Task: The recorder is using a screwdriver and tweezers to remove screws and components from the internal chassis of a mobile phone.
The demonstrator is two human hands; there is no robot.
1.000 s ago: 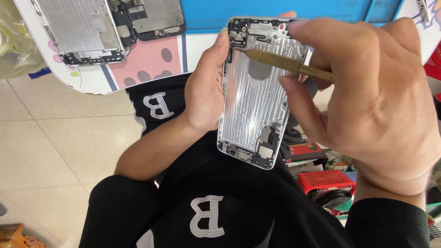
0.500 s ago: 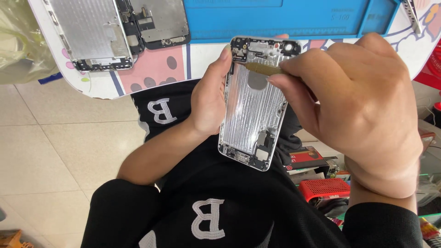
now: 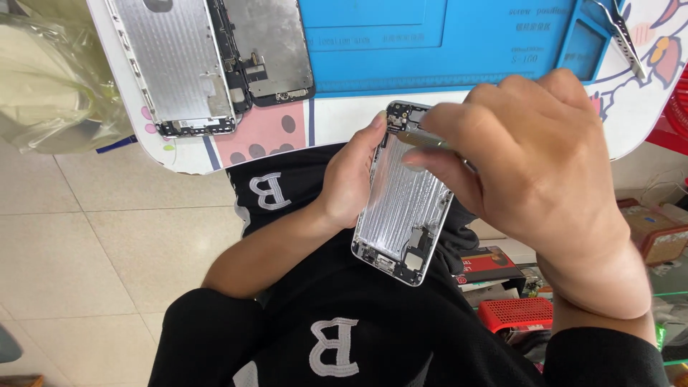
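Black clothing [image 3: 373, 337] with white letters fills the near foreground, under both arms. Above it, the left hand [image 3: 351, 183] holds a bare silver phone shell [image 3: 401, 208] by its left edge, thumb on the rim, the inside of the shell facing up and tilted, its lower end toward the lap. The right hand [image 3: 545, 179] comes over the shell's upper right part and hides it; its grip is closed on a thin brass-coloured tool [image 3: 423, 140], pinched between thumb and fingers. The tool's end lies at the shell's top, just below the camera corner; whether it touches is not clear. Right of and below the right hand sit a red basket [image 3: 519, 314] and small boxes, partly blurred. Beyond both hands lies the white worktop [image 3: 344, 118] with a blue mat [image 3: 444, 43]. Far left of the left hand, on the worktop, rest a second silver shell [image 3: 175, 64] and a dark phone plate [image 3: 269, 46], touching side by side. A clear plastic bag [image 3: 50, 86] lies further left.
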